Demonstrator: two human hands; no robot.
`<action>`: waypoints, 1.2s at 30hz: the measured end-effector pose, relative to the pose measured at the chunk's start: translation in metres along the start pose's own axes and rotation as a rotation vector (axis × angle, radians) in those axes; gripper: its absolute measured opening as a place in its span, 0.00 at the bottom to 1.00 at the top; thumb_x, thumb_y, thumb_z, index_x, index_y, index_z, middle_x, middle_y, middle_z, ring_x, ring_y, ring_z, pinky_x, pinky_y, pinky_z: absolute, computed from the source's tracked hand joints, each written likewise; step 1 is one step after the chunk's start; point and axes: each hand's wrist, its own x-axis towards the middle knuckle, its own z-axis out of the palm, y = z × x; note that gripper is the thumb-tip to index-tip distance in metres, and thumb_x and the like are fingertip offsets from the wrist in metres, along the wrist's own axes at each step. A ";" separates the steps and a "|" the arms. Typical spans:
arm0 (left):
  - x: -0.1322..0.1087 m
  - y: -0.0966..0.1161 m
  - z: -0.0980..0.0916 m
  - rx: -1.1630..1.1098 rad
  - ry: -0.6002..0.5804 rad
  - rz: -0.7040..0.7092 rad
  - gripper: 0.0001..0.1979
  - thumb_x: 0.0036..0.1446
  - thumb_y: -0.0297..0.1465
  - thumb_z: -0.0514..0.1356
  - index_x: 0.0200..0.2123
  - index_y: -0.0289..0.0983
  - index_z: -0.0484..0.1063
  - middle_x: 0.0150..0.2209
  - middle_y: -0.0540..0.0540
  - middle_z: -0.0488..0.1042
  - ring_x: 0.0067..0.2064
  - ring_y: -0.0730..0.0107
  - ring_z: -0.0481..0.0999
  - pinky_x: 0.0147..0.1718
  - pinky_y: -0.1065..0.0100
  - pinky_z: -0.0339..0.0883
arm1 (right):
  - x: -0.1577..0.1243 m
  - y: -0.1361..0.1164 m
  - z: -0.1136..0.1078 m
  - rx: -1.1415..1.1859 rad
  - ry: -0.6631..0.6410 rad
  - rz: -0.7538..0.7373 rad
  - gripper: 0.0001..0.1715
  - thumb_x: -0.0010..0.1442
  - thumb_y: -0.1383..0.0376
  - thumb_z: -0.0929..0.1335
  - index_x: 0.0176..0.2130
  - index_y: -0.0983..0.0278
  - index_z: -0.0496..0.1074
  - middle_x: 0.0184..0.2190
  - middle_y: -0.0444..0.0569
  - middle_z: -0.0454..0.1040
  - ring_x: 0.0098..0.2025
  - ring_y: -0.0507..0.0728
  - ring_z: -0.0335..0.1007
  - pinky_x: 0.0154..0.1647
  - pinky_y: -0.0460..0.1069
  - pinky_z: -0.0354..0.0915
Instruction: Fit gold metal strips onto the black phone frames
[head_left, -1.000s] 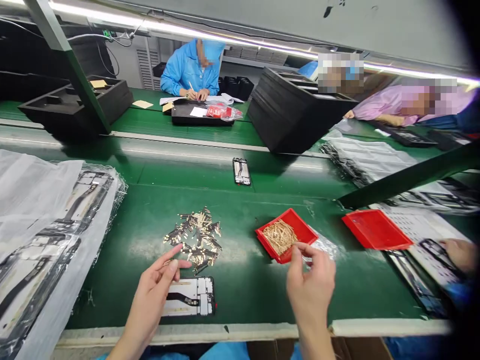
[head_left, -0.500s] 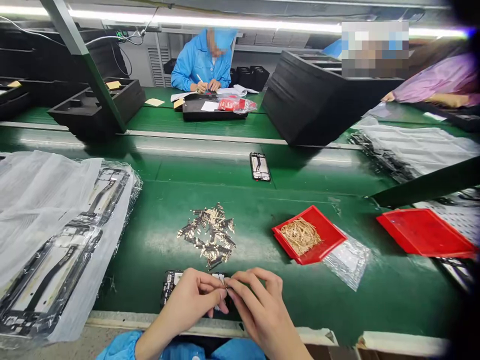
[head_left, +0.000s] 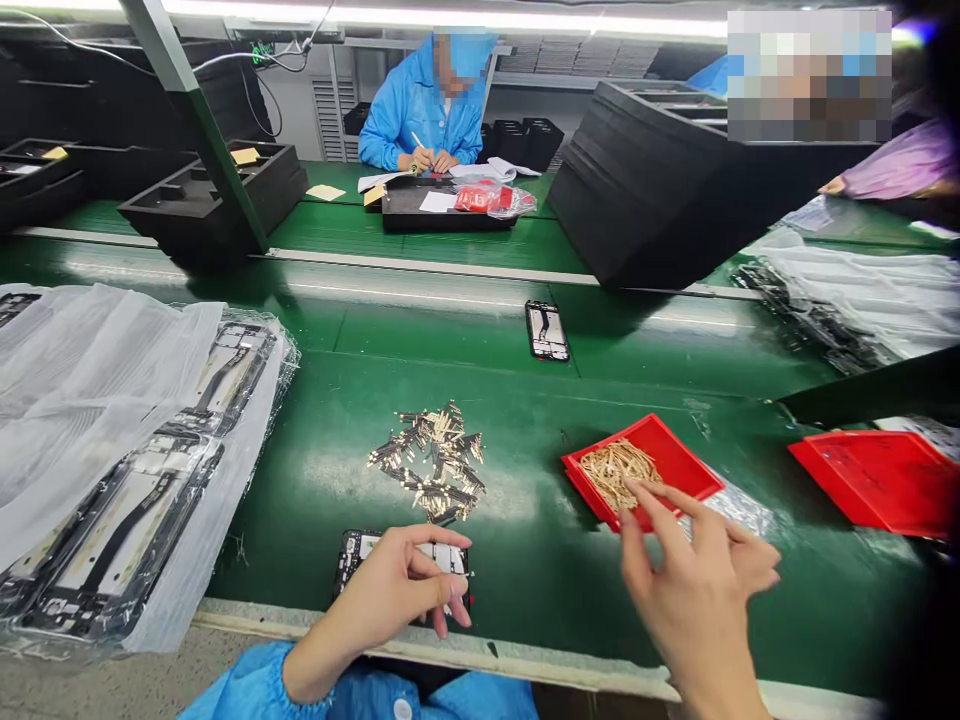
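My left hand (head_left: 409, 580) rests over a black phone frame (head_left: 352, 552) at the near table edge, its thumb and index finger apart. Much of that frame is hidden under the hand. My right hand (head_left: 694, 570) is over the front edge of a red tray (head_left: 675, 450), with the index fingertip by a heap of thin tan strips (head_left: 611, 465). Its fingers are spread, and no held thing shows between them. Beyond my left hand lies a pile of small black and gold parts (head_left: 435, 455) on the green table.
Wrapped phone frames (head_left: 112, 540) cover the left side. Another phone frame (head_left: 547, 330) lies farther back. A second red tray (head_left: 877, 480) is at right, with a clear plastic bag (head_left: 742, 505) between. Black trays (head_left: 660, 190) are stacked across the table, near a person in blue (head_left: 427, 110).
My right hand has left my left hand and moved right to the red tray. The left hand stays over the phone frame, its fingers now apart. The camera view has shifted slightly.
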 end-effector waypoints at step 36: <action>-0.049 -0.032 -0.062 1.240 0.236 0.536 0.48 0.58 0.31 0.79 0.73 0.46 0.57 0.67 0.41 0.72 0.67 0.47 0.68 0.62 0.48 0.54 | -0.029 -0.113 0.059 0.705 -0.536 -0.178 0.06 0.80 0.69 0.65 0.48 0.62 0.72 0.39 0.48 0.75 0.39 0.58 0.68 0.39 0.53 0.60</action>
